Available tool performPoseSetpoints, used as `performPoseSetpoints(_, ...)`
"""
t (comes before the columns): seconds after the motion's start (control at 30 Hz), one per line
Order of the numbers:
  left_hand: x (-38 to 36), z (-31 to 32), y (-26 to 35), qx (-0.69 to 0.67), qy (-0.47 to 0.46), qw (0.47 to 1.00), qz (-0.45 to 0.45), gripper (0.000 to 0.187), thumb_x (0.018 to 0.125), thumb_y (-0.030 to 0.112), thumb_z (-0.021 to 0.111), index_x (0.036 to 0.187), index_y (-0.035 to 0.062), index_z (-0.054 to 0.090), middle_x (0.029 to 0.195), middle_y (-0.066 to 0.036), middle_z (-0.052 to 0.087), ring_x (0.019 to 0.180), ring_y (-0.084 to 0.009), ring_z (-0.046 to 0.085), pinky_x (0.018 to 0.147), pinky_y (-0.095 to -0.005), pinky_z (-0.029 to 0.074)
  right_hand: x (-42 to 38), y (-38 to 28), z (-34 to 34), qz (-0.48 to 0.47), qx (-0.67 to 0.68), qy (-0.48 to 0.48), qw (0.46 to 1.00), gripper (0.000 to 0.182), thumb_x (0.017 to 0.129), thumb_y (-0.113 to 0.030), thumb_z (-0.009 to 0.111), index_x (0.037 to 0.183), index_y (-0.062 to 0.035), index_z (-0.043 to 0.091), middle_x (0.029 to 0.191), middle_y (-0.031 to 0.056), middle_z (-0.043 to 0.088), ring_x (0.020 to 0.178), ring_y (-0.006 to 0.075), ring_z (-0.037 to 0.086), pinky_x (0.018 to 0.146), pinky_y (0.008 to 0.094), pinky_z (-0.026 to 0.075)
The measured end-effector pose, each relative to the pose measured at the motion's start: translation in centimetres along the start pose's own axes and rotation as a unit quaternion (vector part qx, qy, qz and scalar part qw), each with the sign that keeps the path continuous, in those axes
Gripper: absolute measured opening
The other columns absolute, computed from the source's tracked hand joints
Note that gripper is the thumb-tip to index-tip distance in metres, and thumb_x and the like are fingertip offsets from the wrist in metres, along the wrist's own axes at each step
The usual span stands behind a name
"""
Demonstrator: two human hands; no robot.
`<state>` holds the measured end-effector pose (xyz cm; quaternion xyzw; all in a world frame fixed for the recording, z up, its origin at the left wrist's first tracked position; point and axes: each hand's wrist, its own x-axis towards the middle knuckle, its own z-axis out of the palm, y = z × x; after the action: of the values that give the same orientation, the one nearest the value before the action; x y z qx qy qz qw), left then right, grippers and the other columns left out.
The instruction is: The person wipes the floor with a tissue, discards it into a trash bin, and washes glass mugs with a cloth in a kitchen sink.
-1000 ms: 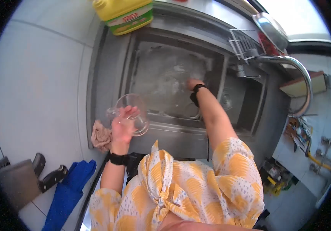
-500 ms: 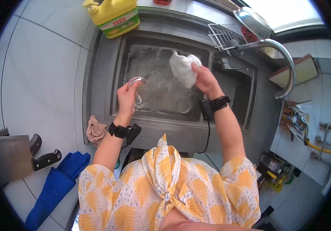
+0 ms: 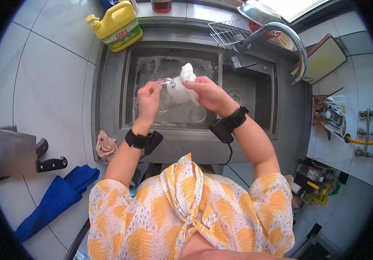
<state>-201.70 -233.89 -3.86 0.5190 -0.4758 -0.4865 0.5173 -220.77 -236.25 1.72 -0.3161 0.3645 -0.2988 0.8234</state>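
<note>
My left hand is closed around the curved handle of a clear glass mug, held over the water in the left sink basin. A bunched white cloth is pinched in my right hand and lies against the mug, hiding most of its body. Below them, a round clear glass object shows in the cloudy water; its kind is hard to make out.
A chrome faucet arches over the right basin. Behind the sink stand a yellow detergent jug and a wire rack. A pink rag, a cleaver and a blue cloth lie on the left.
My right hand has brought the white cloth leftward and down onto the glass mug, where before the two were apart. The camera view has shifted slightly.
</note>
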Motion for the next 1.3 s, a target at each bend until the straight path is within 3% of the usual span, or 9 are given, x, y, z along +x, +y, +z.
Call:
performPoseSetpoints(0.43,-0.3,-1.3,2.3,-0.020,-0.073,0.993,-0.094,0.032,0.080,0.014,0.060,0.109,0.0007,0.059,0.089,-0.009,0.064,0.082,-0.0132,0.058,0.076,-0.0248,0.044,0.7,3.5,0.7,-0.102,-0.068,0.119,0.985,0.024,0.088,-0.019,0.054,0.097,0.0024,0.057,0.090,0.0053,0.062,0.081,0.0150,0.059,0.071,0.0286,0.046)
performPoseSetpoints(0.5,-1.3,-1.7,4.0,0.178,-0.087,0.978,0.067,0.057,0.074,0.020,0.069,0.123,0.0029,0.047,0.111,-0.013,0.055,0.101,-0.0188,0.053,0.085,-0.0297,0.041,0.7,4.2,0.1,-0.086,0.012,0.139,0.987,0.024,0.088,-0.020,0.054,0.098,0.0023,0.056,0.091,0.0064,0.061,0.082,0.0161,0.059,0.072,0.0295,0.047)
performPoseSetpoints(0.67,-3.9,-1.4,2.6,0.219,-0.056,0.948,0.223,0.080,0.070,0.026,0.074,0.133,0.0076,0.029,0.128,-0.013,0.036,0.116,-0.0242,0.039,0.092,-0.0351,0.038,0.2,4.0,0.6,-0.028,0.214,0.156,0.964,0.030,0.089,-0.026,0.052,0.102,0.0019,0.053,0.097,0.0092,0.060,0.083,0.0190,0.060,0.073,0.0316,0.049)
performPoseSetpoints(0.83,-3.6,-1.6,3.0,-0.123,-0.042,0.988,-0.085,0.052,0.086,0.038,0.053,0.126,0.0109,0.033,0.113,-0.006,0.048,0.101,-0.0166,0.049,0.084,-0.0337,0.042,-2.8,2.5,2.6,-0.031,0.140,-0.011,0.990,0.043,0.091,-0.035,0.046,0.109,0.0026,0.051,0.106,0.0090,0.058,0.094,0.0186,0.057,0.079,0.0317,0.046)
performPoseSetpoints(0.97,-3.4,-1.7,3.5,-0.181,-0.053,0.976,-0.106,0.042,0.087,0.040,0.047,0.120,0.0147,0.039,0.099,-0.006,0.055,0.086,-0.0155,0.054,0.062,-0.0300,0.049,-3.4,2.7,1.5,-0.041,0.113,-0.139,0.983,0.041,0.089,-0.030,0.050,0.114,0.0032,0.049,0.112,0.0100,0.056,0.099,0.0208,0.056,0.081,0.0325,0.045)
performPoseSetpoints(1.07,-3.1,-1.9,4.3,-0.259,-0.096,0.943,-0.184,0.042,0.087,0.042,0.044,0.119,0.0151,0.041,0.089,-0.006,0.059,0.077,-0.0177,0.058,0.050,-0.0286,0.047,-4.9,0.2,3.8,-0.062,-0.215,-0.143,0.964,0.042,0.086,-0.030,0.055,0.111,0.0032,0.052,0.108,0.0117,0.059,0.097,0.0221,0.057,0.079,0.0329,0.045)
performPoseSetpoints(1.13,-3.0,-2.5,4.4,-0.266,-0.140,0.900,-0.315,0.043,0.086,0.045,0.045,0.117,0.0150,0.044,0.094,-0.009,0.059,0.074,-0.0196,0.060,0.044,-0.0303,0.045,-5.1,0.1,4.6,-0.172,-0.537,-0.174,0.808,0.032,0.082,-0.029,0.060,0.096,-0.0002,0.060,0.096,0.0165,0.062,0.091,0.0299,0.057,0.073,0.0324,0.046)
performPoseSetpoints(1.2,-2.8,-3.0,4.3,-0.250,-0.164,0.891,-0.340,0.044,0.085,0.046,0.045,0.116,0.0152,0.045,0.094,-0.009,0.059,0.075,-0.0196,0.060,0.045,-0.0303,0.045,-5.6,-0.2,4.9,-0.072,-0.644,-0.177,0.741,0.028,0.078,-0.028,0.062,0.081,0.0000,0.061,0.084,0.0198,0.060,0.085,0.0351,0.057,0.072,0.0349,0.047)
performPoseSetpoints(1.3,-3.2,-3.2,5.0,-0.210,-0.173,0.890,-0.367,0.046,0.084,0.050,0.045,0.114,0.0156,0.046,0.094,-0.010,0.059,0.073,-0.0191,0.059,0.044,-0.0301,0.044,-6.6,1.1,3.6,-0.345,-0.758,-0.196,0.518,0.028,0.074,-0.027,0.065,0.074,0.0006,0.060,0.078,0.0169,0.059,0.083,0.0348,0.057,0.072,0.0371,0.048)
